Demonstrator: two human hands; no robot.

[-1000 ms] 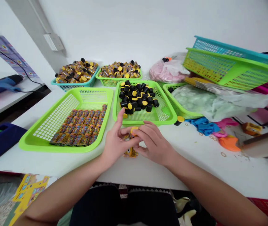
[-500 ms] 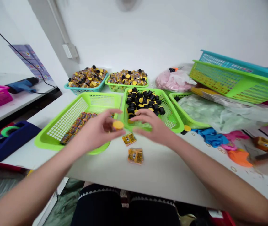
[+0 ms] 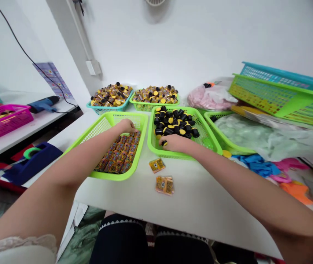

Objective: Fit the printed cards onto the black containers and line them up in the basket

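My left hand (image 3: pixel 125 126) reaches into the left green basket (image 3: pixel 118 176), its fingers closed at the far end of the packed rows. They pinch a small jar there, mostly hidden by the fingers. Several labelled jars (image 3: pixel 122 154) lie side by side in tight rows. My right hand (image 3: pixel 174 142) is in the near left corner of the right green basket (image 3: pixel 214 146), closed around a black jar with a yellow lid (image 3: pixel 164 143). More black jars (image 3: pixel 176 121) with yellow lids are heaped behind it. On the table lie printed yellow labels (image 3: pixel 157 165) and a stack of labels (image 3: pixel 164 185).
Behind stand a blue basket (image 3: pixel 109 109) and a green basket (image 3: pixel 153 106) of labelled jars. At right are stacked baskets (image 3: pixel 277 97), plastic bags (image 3: pixel 244 128) and blue cloth (image 3: pixel 257 165). A tape dispenser (image 3: pixel 39 161) and a heat gun (image 3: pixel 44 104) are at left.
My left hand has carried a yellow-topped jar from above the table into the left basket. My right hand has lowered into the right basket and taken a black jar. The view has shifted slightly.
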